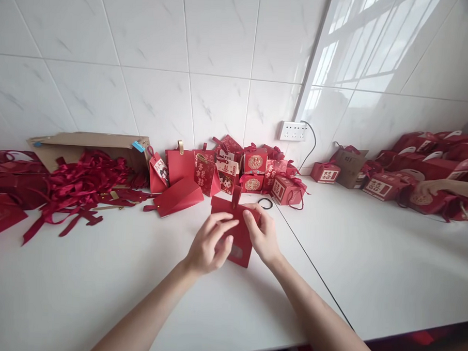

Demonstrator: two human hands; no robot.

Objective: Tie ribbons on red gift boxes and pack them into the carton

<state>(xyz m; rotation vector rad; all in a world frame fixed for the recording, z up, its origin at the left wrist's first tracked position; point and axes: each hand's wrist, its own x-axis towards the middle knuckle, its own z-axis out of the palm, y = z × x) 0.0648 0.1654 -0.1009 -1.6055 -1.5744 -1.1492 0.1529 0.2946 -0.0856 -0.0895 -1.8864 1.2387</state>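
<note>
A flat red paper gift box point(240, 232) lies on the white countertop point(98, 273) in front of me, unfolded, with a tab sticking up at its far edge. My left hand point(210, 244) presses on its left side, fingers curled over the paper. My right hand point(261, 229) pinches its upper right edge between thumb and fingers. Both hands hold the same piece.
Folded red boxes point(253, 171) stand along the wall behind. A heap of red ribbons point(82, 184) and a brown cardboard box point(88, 143) lie left. A black hair tie point(265, 203) sits near. More red boxes and bags point(424, 168) fill the right.
</note>
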